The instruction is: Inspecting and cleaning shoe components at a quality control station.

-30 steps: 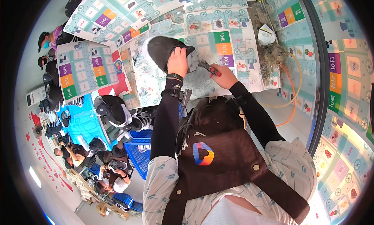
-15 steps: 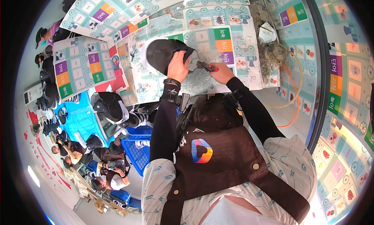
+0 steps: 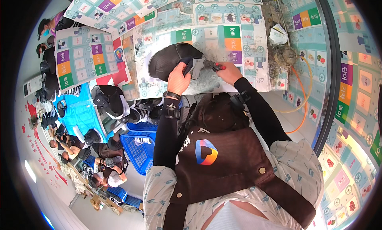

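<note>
A black shoe [image 3: 169, 61] lies on its side on the paper-covered worktable, its toe pointing left. My left hand [image 3: 178, 82] is closed on the dark edge near the shoe's opening, thumb and fingers gripping it. Grey material [image 3: 195, 71] shows at the opening, just right of those fingers. In my right hand [image 3: 230, 73] is a dark hand tool with a red handle [image 3: 220, 67], whose head reaches left to the shoe's grey end. Its exact kind is too small to tell, and whether it touches the shoe I cannot make out.
Printed sheets [image 3: 247, 80] cover the worktable. A white cup-like container [image 3: 278, 34] and a grimy round lump [image 3: 285, 55] stand at right, beside yellow and orange hoses [image 3: 304, 114]. At left are black shoes [image 3: 109, 100], a blue crate [image 3: 137, 150] and several people at work.
The shoe has rolled, so its white sole edge no longer shows and more of its side faces up. My left hand has shifted down along the opening; the tool stays near the shoe's right end.
</note>
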The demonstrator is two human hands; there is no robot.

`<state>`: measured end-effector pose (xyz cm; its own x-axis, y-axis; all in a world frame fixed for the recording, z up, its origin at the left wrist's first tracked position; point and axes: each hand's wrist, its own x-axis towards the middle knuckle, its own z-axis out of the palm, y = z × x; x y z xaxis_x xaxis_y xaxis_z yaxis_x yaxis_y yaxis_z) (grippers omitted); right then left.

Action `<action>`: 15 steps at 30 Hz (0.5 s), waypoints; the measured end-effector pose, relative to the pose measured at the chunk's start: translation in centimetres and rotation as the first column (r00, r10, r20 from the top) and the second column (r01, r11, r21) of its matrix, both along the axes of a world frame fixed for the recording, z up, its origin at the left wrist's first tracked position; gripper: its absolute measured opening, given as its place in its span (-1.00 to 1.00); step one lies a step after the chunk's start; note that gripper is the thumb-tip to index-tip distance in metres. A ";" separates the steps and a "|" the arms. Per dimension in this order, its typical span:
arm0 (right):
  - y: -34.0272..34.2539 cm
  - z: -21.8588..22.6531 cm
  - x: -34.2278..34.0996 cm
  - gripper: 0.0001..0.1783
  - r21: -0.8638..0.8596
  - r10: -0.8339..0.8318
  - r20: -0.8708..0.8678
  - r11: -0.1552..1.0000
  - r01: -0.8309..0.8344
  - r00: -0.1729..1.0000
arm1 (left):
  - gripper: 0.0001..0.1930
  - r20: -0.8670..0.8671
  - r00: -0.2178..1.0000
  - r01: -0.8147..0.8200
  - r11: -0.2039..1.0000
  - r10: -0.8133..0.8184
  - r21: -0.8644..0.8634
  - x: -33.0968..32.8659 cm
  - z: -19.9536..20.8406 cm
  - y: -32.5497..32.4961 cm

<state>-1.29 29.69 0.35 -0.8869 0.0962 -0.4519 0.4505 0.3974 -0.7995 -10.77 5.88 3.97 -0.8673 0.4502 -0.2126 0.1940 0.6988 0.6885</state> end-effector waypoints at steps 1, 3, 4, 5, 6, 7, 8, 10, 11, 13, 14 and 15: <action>0.0 -0.3 0.1 -0.58 -0.004 0.022 0.032 1.000 -0.022 0.999 | -0.70 0.001 1.000 0.000 1.000 0.000 0.000 0.3 -0.2 -0.4; -0.3 -0.3 0.5 -0.60 -0.051 0.013 0.029 0.999 -0.011 1.000 | -0.70 -0.012 1.000 -0.012 1.000 0.012 0.024 1.0 -0.2 -1.3; -0.5 -0.4 0.7 -0.62 -0.097 -0.001 0.024 0.995 0.003 1.000 | -0.70 0.014 1.000 -0.022 0.999 0.021 0.038 1.3 -0.4 -1.4; -0.6 -0.2 0.6 -0.62 -0.099 0.006 0.024 0.995 -0.004 1.000 | -0.70 0.013 1.000 -0.028 0.999 0.028 0.036 1.5 -0.6 -1.7; -0.7 0.0 0.6 -0.64 -0.088 0.015 0.038 0.996 -0.012 0.999 | -0.70 0.040 0.999 -0.029 0.999 0.027 0.030 1.6 -0.8 -2.0; -0.8 0.2 0.5 -0.67 -0.076 0.024 0.052 0.997 -0.020 0.998 | -0.70 0.067 0.997 -0.029 0.999 0.027 0.025 1.8 -1.1 -2.2; -0.8 0.4 0.4 -0.67 -0.076 0.028 0.053 0.997 -0.024 0.998 | -0.70 0.067 0.997 -0.032 0.999 0.030 0.025 1.9 -1.1 -2.3; -0.9 0.9 0.2 -0.68 -0.112 0.090 0.165 0.991 -0.072 0.982 | -0.70 0.065 0.998 -0.016 0.999 0.012 0.052 2.2 -1.3 -2.5; -1.1 1.2 0.2 -0.68 -0.112 0.092 0.166 0.991 -0.074 0.982 | -0.70 0.066 0.998 -0.019 0.998 0.015 0.052 2.4 -1.4 -2.6; -1.5 1.7 0.2 -0.69 -0.061 0.099 0.083 0.994 -0.094 0.992 | -0.74 0.109 0.993 -0.060 0.996 0.053 0.060 2.8 -1.5 -2.9; -1.4 1.4 0.3 -0.69 -0.060 0.098 0.084 0.994 -0.093 0.992 | -0.74 0.110 0.993 -0.059 0.996 0.052 0.061 2.9 -1.4 -2.7; -1.3 1.1 0.2 -0.74 -0.033 0.093 0.054 0.995 -0.091 0.994 | -0.74 0.141 0.988 -0.069 0.996 0.060 0.058 3.0 -1.2 -2.6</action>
<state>-1.11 28.40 1.44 -0.8648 0.0009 -0.5021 0.4571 0.4152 -0.7865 -7.74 3.28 2.81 -0.8591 0.4105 -0.3058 0.0496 0.6614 0.7484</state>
